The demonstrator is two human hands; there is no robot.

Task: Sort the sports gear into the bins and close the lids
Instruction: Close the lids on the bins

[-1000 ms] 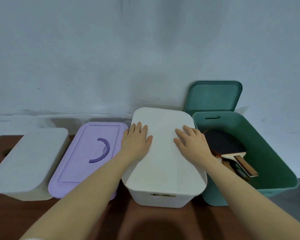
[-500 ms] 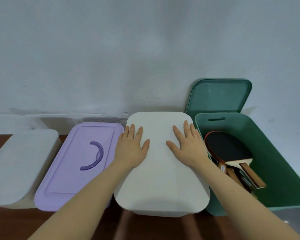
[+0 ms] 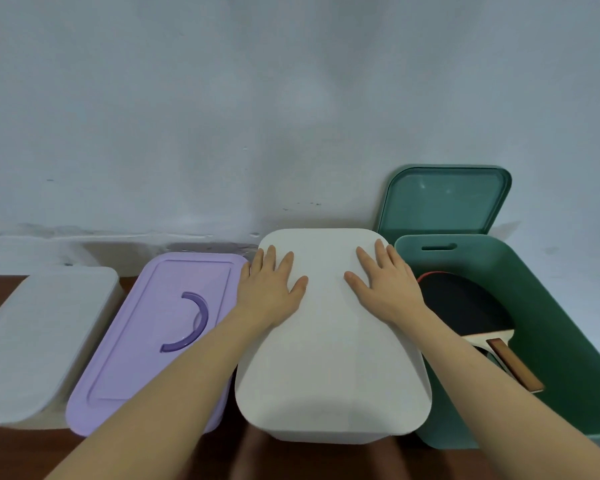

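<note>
Both palms flat, fingers straight: left hand [image 3: 269,292] and right hand [image 3: 383,287] press white lid [image 3: 329,358], seated on its bin. Just right of right hand: green bin [image 3: 568,341] open, paddle [image 3: 465,306] inside, green lid [image 3: 444,199] upright behind. Left of left hand: purple lid [image 3: 146,341] on.

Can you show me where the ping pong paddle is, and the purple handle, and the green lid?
ping pong paddle [image 3: 465,308], head view, on its black rubber face.
purple handle [image 3: 199,322], head view, on the curved bar.
green lid [image 3: 444,200], head view, on its inner face.
</note>
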